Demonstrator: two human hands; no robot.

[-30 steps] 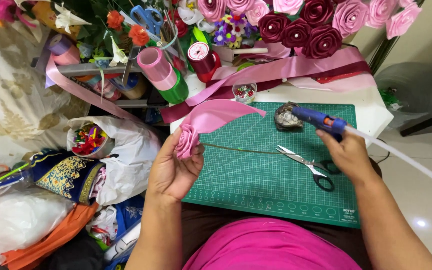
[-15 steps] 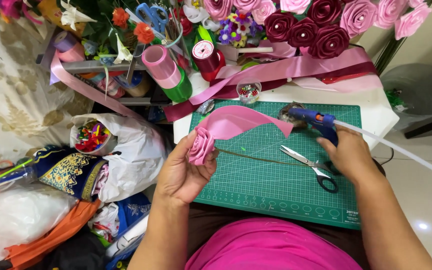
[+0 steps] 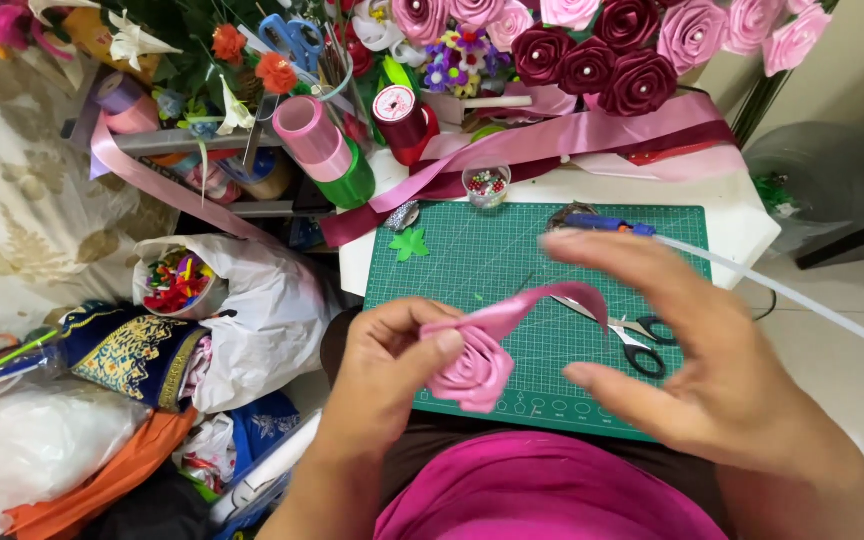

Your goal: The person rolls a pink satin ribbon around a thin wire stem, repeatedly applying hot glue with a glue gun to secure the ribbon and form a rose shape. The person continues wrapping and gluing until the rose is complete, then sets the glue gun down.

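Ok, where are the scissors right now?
In the head view, the scissors lie on the green mat, right of centre, just behind the right hand and below the glue gun.

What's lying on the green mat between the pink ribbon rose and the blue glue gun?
In the head view, scissors with black handles lie on the green mat between the ribbon rose and the glue gun, partly behind the ribbon's loose tail.
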